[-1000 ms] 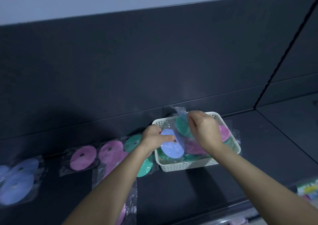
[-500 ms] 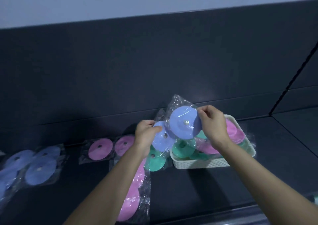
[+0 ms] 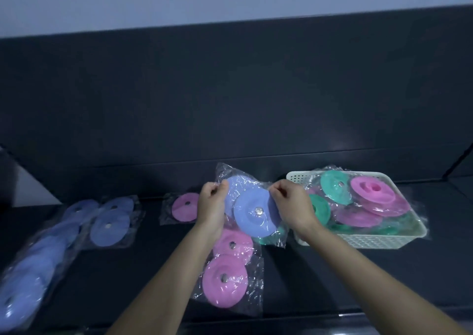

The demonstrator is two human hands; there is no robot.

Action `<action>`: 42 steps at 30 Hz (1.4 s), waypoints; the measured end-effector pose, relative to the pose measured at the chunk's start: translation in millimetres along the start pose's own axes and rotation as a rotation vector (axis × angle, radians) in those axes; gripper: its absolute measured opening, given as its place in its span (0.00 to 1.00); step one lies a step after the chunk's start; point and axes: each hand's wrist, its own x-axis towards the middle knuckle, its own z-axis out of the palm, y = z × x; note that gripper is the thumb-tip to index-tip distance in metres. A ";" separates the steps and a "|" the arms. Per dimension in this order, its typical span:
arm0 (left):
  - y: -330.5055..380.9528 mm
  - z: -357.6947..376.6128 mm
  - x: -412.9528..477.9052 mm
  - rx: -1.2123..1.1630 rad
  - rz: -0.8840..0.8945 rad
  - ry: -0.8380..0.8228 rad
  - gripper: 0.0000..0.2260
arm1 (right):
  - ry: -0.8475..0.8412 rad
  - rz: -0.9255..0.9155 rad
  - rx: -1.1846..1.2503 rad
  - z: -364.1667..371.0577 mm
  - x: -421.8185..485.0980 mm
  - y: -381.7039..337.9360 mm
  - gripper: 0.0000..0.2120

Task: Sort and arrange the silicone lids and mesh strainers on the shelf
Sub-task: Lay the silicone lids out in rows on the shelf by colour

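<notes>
My left hand (image 3: 212,205) pinches a bagged blue silicone lid (image 3: 231,190), and my right hand (image 3: 291,206) pinches a second bagged blue lid (image 3: 256,213) in front of it. Both lids hang above the dark shelf (image 3: 140,270), left of the white basket (image 3: 371,241). The basket holds green lids (image 3: 335,187) and pink lids (image 3: 373,190) in plastic bags. Two bagged pink lids (image 3: 226,278) lie under my hands, another pink lid (image 3: 184,206) lies farther back. Part of a green lid (image 3: 271,234) shows beneath the blue one.
Several bagged blue lids (image 3: 110,222) lie in a group at the left of the shelf, more blue lids (image 3: 30,278) reaching the front left corner. A dark back panel (image 3: 230,104) rises behind. The shelf's front edge (image 3: 332,319) runs below my arms.
Both hands lifted two blue bagged lids out of the basket and carried them left, away from it. The view swung left, showing more of the blue group.
</notes>
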 end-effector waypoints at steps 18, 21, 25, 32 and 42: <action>12.3 -128.5 -6.2 -0.062 -0.090 -0.046 0.06 | -0.167 0.287 0.205 109.8 -23.0 -35.2 0.18; 15.0 -148.5 -6.9 -0.107 -0.111 -0.071 0.05 | -0.311 0.421 0.452 131.5 -29.5 -42.6 0.16; 11.6 -184.6 0.1 0.045 -0.051 -0.048 0.09 | -0.291 0.374 0.436 162.1 -33.1 -47.5 0.12; 9.3 -247.8 5.6 0.318 0.045 0.050 0.05 | -0.324 0.387 0.430 220.1 -43.2 -54.9 0.06; 11.9 -324.5 20.3 0.756 0.113 0.256 0.09 | -0.363 0.385 0.330 299.9 -57.0 -69.1 0.10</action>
